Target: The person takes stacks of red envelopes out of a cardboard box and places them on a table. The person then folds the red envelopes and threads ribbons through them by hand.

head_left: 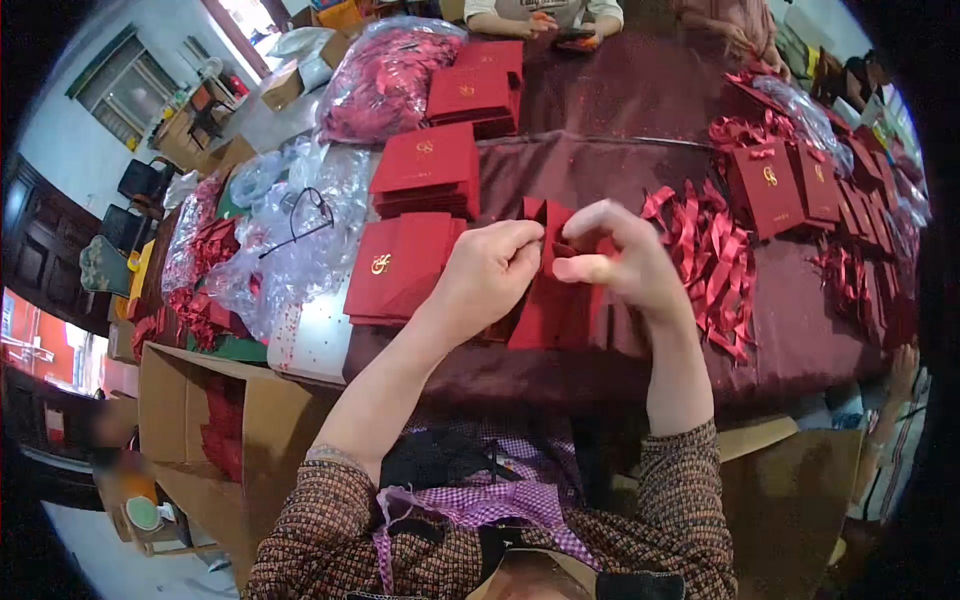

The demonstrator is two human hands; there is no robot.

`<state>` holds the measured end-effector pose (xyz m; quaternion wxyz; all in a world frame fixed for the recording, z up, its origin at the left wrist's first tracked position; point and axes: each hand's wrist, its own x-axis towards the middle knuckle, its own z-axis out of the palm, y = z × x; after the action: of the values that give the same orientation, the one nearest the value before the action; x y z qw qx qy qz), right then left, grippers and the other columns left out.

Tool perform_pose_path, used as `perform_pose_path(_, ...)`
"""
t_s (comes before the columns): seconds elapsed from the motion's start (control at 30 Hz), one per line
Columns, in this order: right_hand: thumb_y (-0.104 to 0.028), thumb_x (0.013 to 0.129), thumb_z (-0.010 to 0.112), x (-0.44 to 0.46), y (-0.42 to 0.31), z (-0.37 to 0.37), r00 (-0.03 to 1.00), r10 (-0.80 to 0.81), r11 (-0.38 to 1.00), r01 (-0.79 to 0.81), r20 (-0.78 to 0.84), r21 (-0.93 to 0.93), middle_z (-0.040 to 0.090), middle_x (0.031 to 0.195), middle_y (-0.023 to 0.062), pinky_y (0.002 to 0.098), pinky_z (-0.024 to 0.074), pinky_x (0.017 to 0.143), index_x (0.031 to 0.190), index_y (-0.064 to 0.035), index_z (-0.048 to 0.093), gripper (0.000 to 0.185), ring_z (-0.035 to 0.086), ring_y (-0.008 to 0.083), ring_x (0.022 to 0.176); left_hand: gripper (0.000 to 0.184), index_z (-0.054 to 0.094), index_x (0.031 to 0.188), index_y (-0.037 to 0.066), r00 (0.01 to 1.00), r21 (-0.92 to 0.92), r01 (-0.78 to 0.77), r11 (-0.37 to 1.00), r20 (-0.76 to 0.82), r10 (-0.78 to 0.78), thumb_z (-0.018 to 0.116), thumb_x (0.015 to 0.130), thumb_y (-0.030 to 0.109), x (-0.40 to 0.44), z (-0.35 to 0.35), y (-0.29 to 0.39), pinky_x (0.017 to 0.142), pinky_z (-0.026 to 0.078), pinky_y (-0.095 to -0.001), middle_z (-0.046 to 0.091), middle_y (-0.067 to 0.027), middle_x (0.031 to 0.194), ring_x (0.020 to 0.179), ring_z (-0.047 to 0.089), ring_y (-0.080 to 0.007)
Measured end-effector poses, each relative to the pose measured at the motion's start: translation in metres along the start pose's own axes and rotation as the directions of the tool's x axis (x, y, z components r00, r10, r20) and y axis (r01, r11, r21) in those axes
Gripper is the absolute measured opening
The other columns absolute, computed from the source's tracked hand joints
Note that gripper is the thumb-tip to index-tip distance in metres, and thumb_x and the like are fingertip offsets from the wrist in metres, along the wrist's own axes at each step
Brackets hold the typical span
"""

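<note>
A red paper gift bag (556, 310) stands in front of me at the table's near side, its top folds parted. My left hand (497, 262) is closed in a pinch at the left of the bag's top edge. At the right of that edge, my right hand (628, 262) curves with thumb and forefinger apart. The left fingertips are partly hidden. Left of my hands lies a stack of flat red bags (405, 268) with a gold emblem. To the right, loose red satin ribbons (710, 280) spread over the dark red tablecloth (625, 165).
More red stacks (425, 165) and a plastic sack of red pieces (390, 80) stand farther back. Clear plastic wrap (310, 225) lies left. Bags with bows (768, 190) stand right. An open cardboard box (270, 425) is at lower left. Another person's hands (575, 40) are across the table.
</note>
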<state>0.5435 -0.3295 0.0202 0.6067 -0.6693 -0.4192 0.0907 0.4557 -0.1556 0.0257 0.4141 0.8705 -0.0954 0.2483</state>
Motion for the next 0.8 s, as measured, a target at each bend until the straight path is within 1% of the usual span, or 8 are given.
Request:
perform_pose_path(0.07, -0.013, 0.073, 0.074, -0.001, 0.004, -0.008, 0.990, 0.084, 0.958, -0.050, -0.111, 0.283, 0.061, 0.093, 0.0032, 0.0262, 0.0450, 0.080, 0.098, -0.0008, 0.060, 0.031, 0.057, 0.0111, 0.088, 0.014, 0.060, 0.090, -0.003, 0.999, 0.010, -0.039, 0.999, -0.017, 0.039, 0.056, 0.078, 0.003, 0.002, 0.000, 0.000, 0.065, 0.049, -0.0363, 0.061, -0.0198, 0.081, 0.074, 0.061, -0.0340)
perform_pose_path(0.13, -0.011, 0.078, 0.068, 0.006, 0.010, -0.012, 0.967, -0.223, 0.975, 0.220, -0.123, -0.032, 0.058, 0.107, 0.0073, 0.0298, 0.0406, 0.091, 0.110, -0.0034, 0.060, 0.034, 0.053, 0.0189, 0.103, 0.011, 0.058, 0.086, -0.003, 0.998, -0.023, -0.006, 1.000, 0.061, 0.008, 0.055, 0.077, 0.003, 0.004, 0.000, 0.003, 0.062, 0.047, -0.0371, 0.059, -0.0193, 0.078, 0.071, 0.059, -0.0341)
perform_pose_path(0.27, -0.002, 0.079, 0.061, 0.009, 0.012, -0.001, 0.924, -0.382, 0.891, 0.369, 0.005, -0.265, 0.057, 0.105, 0.0093, 0.0331, 0.0404, 0.090, 0.110, -0.0076, 0.062, 0.031, 0.052, 0.0254, 0.101, 0.008, 0.054, 0.081, -0.003, 0.988, -0.017, -0.143, 0.990, 0.051, 0.144, 0.055, 0.077, 0.005, 0.010, 0.006, 0.003, 0.061, 0.045, -0.0384, 0.055, -0.0188, 0.075, 0.070, 0.056, -0.0349)
perform_pose_path(0.37, 0.000, 0.075, 0.062, 0.010, 0.016, -0.002, 0.909, -0.416, 0.886, 0.395, -0.036, -0.243, 0.060, 0.094, 0.0067, 0.0340, 0.0418, 0.084, 0.097, -0.0073, 0.063, 0.023, 0.054, 0.0252, 0.093, 0.010, 0.057, 0.082, -0.002, 0.994, -0.063, 0.013, 0.998, 0.105, -0.007, 0.054, 0.077, 0.006, 0.008, 0.006, 0.007, 0.063, 0.046, -0.0362, 0.056, -0.0185, 0.076, 0.070, 0.058, -0.0327)
perform_pose_path(0.5, 0.007, 0.073, 0.060, 0.009, 0.020, -0.004, 0.916, -0.400, 0.905, 0.388, -0.038, -0.172, 0.059, 0.089, 0.0073, 0.0299, 0.0454, 0.077, 0.090, -0.0047, 0.061, 0.020, 0.057, 0.0228, 0.087, 0.012, 0.058, 0.083, -0.004, 0.969, -0.159, 0.224, 0.961, 0.146, -0.201, 0.054, 0.081, 0.006, 0.006, 0.001, 0.006, 0.062, 0.043, -0.0233, 0.056, -0.0037, 0.068, 0.069, 0.051, -0.0061)
perform_pose_path(0.67, 0.015, 0.074, 0.052, 0.005, 0.022, -0.008, 0.927, -0.373, 0.914, 0.375, 0.040, -0.155, 0.056, 0.092, 0.0061, 0.0241, 0.0464, 0.076, 0.089, -0.0024, 0.059, 0.025, 0.055, 0.0157, 0.088, 0.009, 0.062, 0.078, 0.003, 0.903, -0.324, 0.430, 0.843, 0.153, -0.401, 0.055, 0.082, 0.008, 0.007, -0.007, -0.009, 0.056, 0.037, -0.0185, 0.056, 0.0019, 0.068, 0.061, 0.047, -0.0028)
perform_pose_path(0.73, 0.013, 0.076, 0.053, 0.004, 0.030, -0.011, 0.951, -0.308, 0.952, 0.308, -0.013, -0.005, 0.056, 0.088, 0.0043, 0.0240, 0.0454, 0.076, 0.089, -0.0030, 0.059, 0.022, 0.054, 0.0139, 0.090, 0.009, 0.062, 0.079, 0.004, 0.907, -0.616, 0.352, 0.705, 0.039, -0.419, 0.056, 0.082, 0.009, 0.013, -0.023, -0.030, 0.054, 0.039, -0.0197, 0.058, -0.0001, 0.067, 0.057, 0.050, -0.0060)
perform_pose_path(0.8, 0.011, 0.079, 0.053, 0.005, 0.033, -0.015, 0.908, -0.408, 0.890, 0.373, -0.095, -0.264, 0.055, 0.081, 0.0020, 0.0214, 0.0445, 0.065, 0.090, -0.0032, 0.058, 0.018, 0.055, 0.0101, 0.076, 0.008, 0.062, 0.080, 0.003, 0.883, -0.711, 0.336, 0.618, 0.010, -0.468, 0.056, 0.082, 0.009, 0.014, -0.041, -0.038, 0.055, 0.040, -0.0210, 0.059, -0.0026, 0.068, 0.056, 0.050, -0.0073)
